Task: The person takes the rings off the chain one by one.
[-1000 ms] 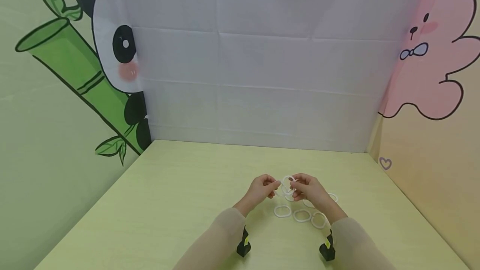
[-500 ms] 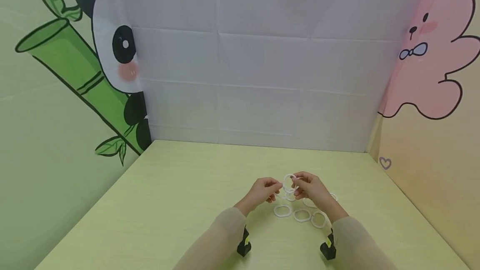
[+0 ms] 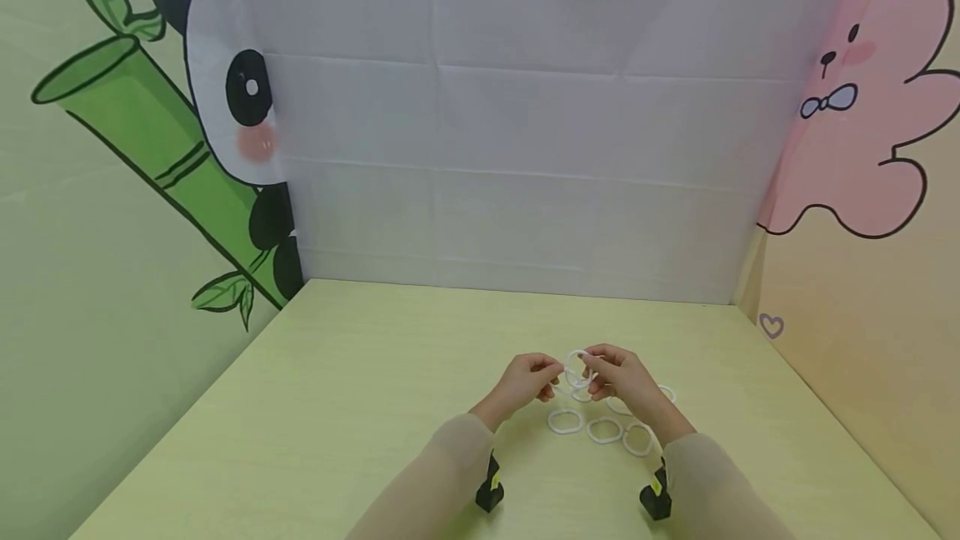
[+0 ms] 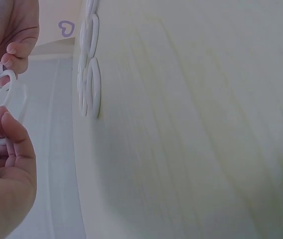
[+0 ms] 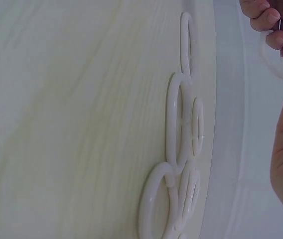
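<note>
My left hand and right hand meet above the table, each pinching white plastic rings between thumb and fingers. One held ring stands up between the fingertips. In the left wrist view, a held ring overlaps another, and they look linked; the fingertips hide where they join. The right wrist view has a held ring hanging beside the left fingers. Below the hands, several similar rings lie flat, among them a left one, a middle one and a right one.
The pale yellow table reaches back to a white creased sheet. Walls with a painted panda and a pink bear stand at the sides. Black wrist camera mounts hang under both sleeves.
Both hands stay over the same spot with the rings pinched. The left hand has shifted slightly right and down, and the held rings tilt a little. The rings on the table have not moved.
</note>
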{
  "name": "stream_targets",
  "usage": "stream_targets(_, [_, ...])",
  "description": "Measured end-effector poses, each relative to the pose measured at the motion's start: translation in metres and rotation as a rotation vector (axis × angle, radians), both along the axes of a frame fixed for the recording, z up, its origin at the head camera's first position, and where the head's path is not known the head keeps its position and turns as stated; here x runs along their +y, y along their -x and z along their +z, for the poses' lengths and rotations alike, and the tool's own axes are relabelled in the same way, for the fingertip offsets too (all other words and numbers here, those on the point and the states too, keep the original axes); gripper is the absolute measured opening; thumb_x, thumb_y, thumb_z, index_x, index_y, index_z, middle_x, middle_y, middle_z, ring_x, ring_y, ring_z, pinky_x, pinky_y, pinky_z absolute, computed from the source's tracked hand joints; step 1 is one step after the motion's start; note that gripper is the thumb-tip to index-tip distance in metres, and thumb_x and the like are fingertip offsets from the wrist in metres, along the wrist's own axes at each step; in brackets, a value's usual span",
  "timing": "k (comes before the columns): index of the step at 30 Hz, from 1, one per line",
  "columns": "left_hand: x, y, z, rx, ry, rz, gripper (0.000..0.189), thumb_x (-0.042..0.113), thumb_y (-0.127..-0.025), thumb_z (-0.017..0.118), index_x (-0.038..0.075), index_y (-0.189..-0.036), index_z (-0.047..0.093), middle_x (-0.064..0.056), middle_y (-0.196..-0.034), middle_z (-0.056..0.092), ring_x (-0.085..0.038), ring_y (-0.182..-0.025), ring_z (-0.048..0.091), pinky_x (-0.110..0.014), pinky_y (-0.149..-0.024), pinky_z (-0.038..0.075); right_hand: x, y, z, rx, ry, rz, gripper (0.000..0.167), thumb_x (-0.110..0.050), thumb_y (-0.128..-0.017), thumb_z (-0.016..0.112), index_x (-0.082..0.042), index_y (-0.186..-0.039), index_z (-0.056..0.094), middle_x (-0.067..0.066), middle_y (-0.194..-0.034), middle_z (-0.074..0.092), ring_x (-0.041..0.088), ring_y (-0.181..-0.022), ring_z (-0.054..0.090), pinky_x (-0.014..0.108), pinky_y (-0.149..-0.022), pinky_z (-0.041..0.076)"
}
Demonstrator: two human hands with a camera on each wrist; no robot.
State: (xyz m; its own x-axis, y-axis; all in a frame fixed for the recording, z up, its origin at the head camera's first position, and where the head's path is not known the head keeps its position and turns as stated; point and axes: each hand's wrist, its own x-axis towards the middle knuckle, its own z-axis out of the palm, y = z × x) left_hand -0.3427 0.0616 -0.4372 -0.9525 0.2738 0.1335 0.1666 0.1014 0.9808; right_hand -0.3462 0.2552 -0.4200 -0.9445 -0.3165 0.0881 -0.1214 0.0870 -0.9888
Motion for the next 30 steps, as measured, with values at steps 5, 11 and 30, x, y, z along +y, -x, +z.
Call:
stream_targets(5, [-0.002,-0.015,0.016,0.015,0.000,-0.011,0.022,0.013,-0.094,0.055,-0.007,-0.100,0.064,-0.006,-0.074,0.057,-0.010,-0.055,0.050,-0.023,-0.055,0.049,0.000,-0.002,0.000,-0.002,0.003,0.001,0.037,-0.025,-0.093,0.057,0.007,-0.112,0.051,0.007,-0.080,0.056,0.013,-0.057,0.055,0.027,-0.055,0.051])
stream_targets(11, [-0.004,-0.028,0.029,0.016,-0.001,-0.021,0.023,0.011,-0.094,0.054,-0.008,-0.100,0.064,-0.007,-0.073,0.057,-0.010,-0.056,0.051,-0.022,-0.056,0.049,0.000,-0.002,-0.001,0.005,-0.006,0.014,0.033,-0.027,-0.092,0.058,0.002,-0.108,0.056,0.008,-0.081,0.055,0.014,-0.057,0.054,0.027,-0.056,0.052])
stream_targets(30, [-0.004,-0.024,0.027,0.013,0.006,-0.027,0.023,0.011,-0.094,0.054,-0.010,-0.096,0.064,-0.009,-0.068,0.053,-0.009,-0.055,0.048,-0.019,-0.053,0.045,0.001,-0.004,-0.002,0.019,0.026,0.036,0.028,-0.025,-0.093,0.057,0.000,-0.106,0.056,0.006,-0.082,0.055,0.013,-0.059,0.055,0.026,-0.057,0.052])
